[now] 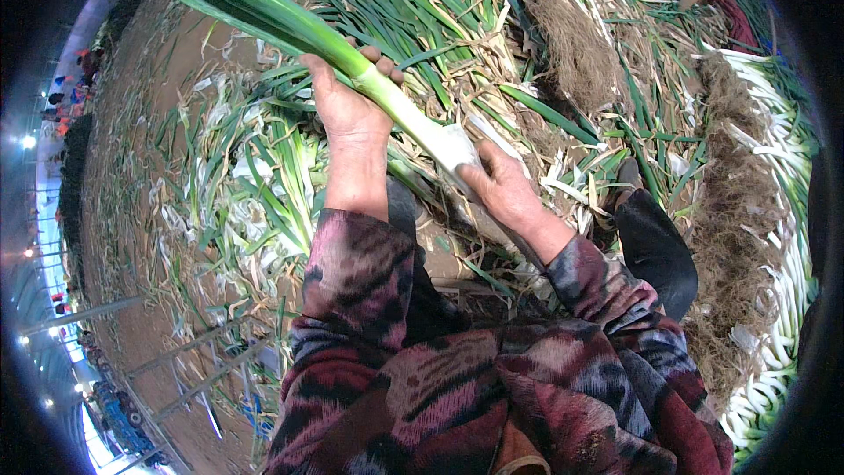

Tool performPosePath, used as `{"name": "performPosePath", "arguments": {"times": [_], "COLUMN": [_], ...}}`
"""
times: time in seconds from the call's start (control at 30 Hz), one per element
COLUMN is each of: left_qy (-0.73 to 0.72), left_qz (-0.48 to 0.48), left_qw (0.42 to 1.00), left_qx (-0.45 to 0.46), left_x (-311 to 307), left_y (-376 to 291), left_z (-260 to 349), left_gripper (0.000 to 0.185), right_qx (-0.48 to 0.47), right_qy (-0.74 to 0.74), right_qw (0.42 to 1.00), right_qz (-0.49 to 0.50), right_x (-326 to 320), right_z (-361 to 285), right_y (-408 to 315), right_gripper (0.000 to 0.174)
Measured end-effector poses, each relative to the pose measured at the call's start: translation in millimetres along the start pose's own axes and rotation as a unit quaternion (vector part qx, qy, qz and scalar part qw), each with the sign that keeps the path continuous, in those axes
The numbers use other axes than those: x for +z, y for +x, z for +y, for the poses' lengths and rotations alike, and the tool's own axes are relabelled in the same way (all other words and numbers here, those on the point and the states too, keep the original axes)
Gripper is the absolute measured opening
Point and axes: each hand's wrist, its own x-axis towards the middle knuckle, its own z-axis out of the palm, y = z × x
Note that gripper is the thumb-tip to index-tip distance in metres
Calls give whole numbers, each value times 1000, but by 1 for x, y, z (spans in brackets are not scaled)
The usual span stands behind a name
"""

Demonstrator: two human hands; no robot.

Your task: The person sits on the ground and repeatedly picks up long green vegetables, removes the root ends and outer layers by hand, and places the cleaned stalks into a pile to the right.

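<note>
A thick Welsh onion (pixel 409 115) lies slantwise across my two hands, its green leaves up to the left and its white shaft down to the right. My left hand (pixel 353 95) is palm up around the stalk, where green turns to white. With thumb and fingers, my right hand (pixel 502 186) grips the lower white part, where a pale loose skin (pixel 460 145) wraps the shaft. The root end is hidden behind my right hand and forearm. Below the stalk, a heap of stripped leaves and skins (pixel 264 178) lies left of my left forearm.
Green-leaved onions (pixel 409 13) are piled ahead of me. Bundled roots (pixel 570 39) stick out further right. A long row of trimmed white onions (pixel 794 211) with brown roots (pixel 732 231) curves along the right. Metal bars (pixel 204 356) stand at lower left. My shoe (pixel 626 178) rests among scraps.
</note>
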Motion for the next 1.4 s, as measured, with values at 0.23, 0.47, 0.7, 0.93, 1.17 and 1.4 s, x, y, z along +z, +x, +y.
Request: {"name": "performPosePath", "arguments": {"times": [0.23, 0.47, 0.7, 0.93, 1.17, 1.4], "left_qy": [3, 93, -3, -19, 87, 184], "left_qz": [-110, -76, -91, -125, 16, 81], "left_qw": [993, 991, 995, 985, 994, 979], "left_qx": [-49, 65, 50, 120, 62, 28], "left_x": [-1, 5, -30, -37, -33, -22], "left_y": [-6, -13, 8, -1, -1, -2], "left_z": [-5, -2, 44, 91, 53, 36], "left_gripper": [74, 54, 23, 24, 32, 34], "right_qx": [235, 321, -41, 79, 216, 129], "right_qy": [246, 659, -89, -304, -288, -252], "right_qw": [938, 658, 986, 814, 901, 956], "right_qz": [72, 175, -134, -489, -241, -78], "right_x": [17, 8, -9, -46, -53, -1], "right_z": [13, 48, 90, 278, 269, 247], "right_y": [13, 0, -91, -225, -122, 38], "right_gripper": [33, 28, 30, 30, 30, 26]}}
